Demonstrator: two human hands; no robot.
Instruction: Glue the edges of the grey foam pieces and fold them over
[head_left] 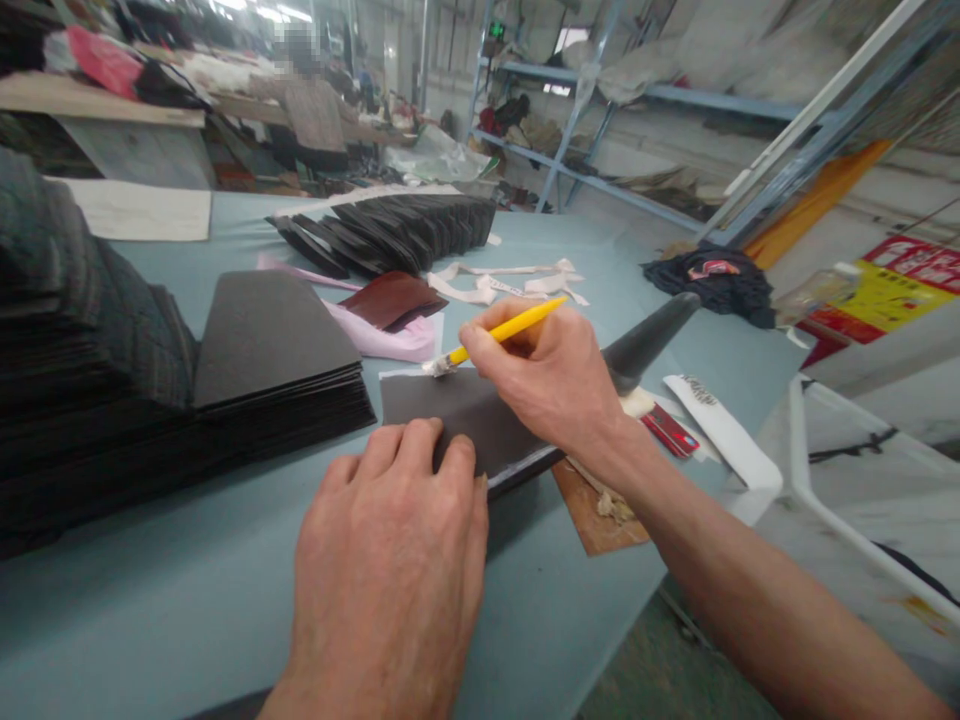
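Note:
My right hand (559, 375) pinches a yellow-handled brush (517, 325). The brush's whitish, clumped head touches the far edge of a dark grey panel (416, 395), where a pale strip shows along the rim. Across the panel's near side lies my left hand (397, 530), palm down, fingers extended and pressing on it; it holds nothing. To the left stands a stack of similar dark panels (277, 340), close beside the panel under my hands. My right hand and forearm hide part of the panel.
Dark fabric is piled high (75, 330) at the left. Fanned dark pieces (405, 225) lie farther back, near a brown piece (394, 300) and white strips (495, 280). On the right are a brown board (592, 510), a white strip (724, 430) and the table edge. A person sits behind.

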